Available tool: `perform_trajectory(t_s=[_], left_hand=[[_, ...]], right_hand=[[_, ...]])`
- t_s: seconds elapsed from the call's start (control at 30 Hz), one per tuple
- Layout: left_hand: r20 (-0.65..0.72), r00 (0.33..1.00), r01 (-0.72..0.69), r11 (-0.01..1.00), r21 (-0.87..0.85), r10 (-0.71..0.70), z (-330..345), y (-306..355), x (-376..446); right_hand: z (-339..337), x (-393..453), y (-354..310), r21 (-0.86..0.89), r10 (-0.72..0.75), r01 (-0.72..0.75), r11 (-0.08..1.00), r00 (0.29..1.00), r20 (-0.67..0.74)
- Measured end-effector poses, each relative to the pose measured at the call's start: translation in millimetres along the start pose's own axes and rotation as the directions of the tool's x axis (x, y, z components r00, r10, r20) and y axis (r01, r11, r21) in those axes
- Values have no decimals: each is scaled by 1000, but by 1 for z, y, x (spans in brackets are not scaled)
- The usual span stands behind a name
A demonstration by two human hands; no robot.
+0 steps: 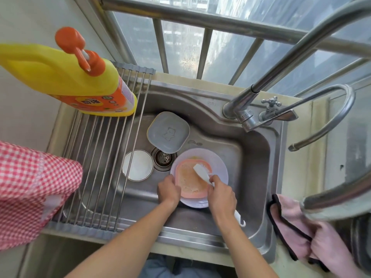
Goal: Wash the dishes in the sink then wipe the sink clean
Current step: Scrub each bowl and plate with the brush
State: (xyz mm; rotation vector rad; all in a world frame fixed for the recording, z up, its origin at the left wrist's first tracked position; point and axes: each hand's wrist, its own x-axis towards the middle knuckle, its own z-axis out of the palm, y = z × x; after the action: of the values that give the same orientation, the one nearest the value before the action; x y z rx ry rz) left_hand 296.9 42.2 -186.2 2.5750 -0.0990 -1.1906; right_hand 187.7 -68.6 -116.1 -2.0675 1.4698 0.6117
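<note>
A yellow dish soap bottle (66, 77) with an orange pump stands on a roll-up metal drying rack (104, 157) that spans the left side of the basin. A red-and-white checked cloth (30, 189) lies over the rack's left edge. A barred window (200, 47) rises behind the counter's back edge.

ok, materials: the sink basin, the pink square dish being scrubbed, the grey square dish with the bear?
Sink basin: stainless steel, brushed, dull streaky reflections. Pink square dish: probably plastic, matt, opaque, soft rounded corners. Grey square dish with the bear: likely the same plastic, matt, bear moulded in relief.
</note>
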Motion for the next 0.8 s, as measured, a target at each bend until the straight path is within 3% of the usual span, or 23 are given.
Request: perform_trajectory(t_s=[0.13, 0.27, 0.4, 0.47, 0.6, 0.8], left_hand=[[-26, 998, -56, 998, 12, 56, -1, -5, -2], [-90, 988, -128, 992, -10, 126, 3, -14, 7], [-93, 967, -234, 971, 43, 237, 7, -14, 10], [-85, 961, -256, 964, 71, 262, 7, -13, 10], [-66, 965, -250, 966, 68, 255, 8, -12, 10], [-93, 983, -165, 984, -72, 158, 3, -10, 5]], right_hand=[[10, 5, -8, 12, -159, 158, 987, 984, 75], [10, 12, -1, -109, -246, 263, 959, 958, 146], [6, 18, 5, -280, -409, 456, 845, 888, 212], [4, 22, 3, -322, -475, 500, 804, 866, 157], [1, 30, 7, -386, -455, 423, 820, 891, 10], [5, -7, 19, -434, -292, 282, 856, 955, 47]])
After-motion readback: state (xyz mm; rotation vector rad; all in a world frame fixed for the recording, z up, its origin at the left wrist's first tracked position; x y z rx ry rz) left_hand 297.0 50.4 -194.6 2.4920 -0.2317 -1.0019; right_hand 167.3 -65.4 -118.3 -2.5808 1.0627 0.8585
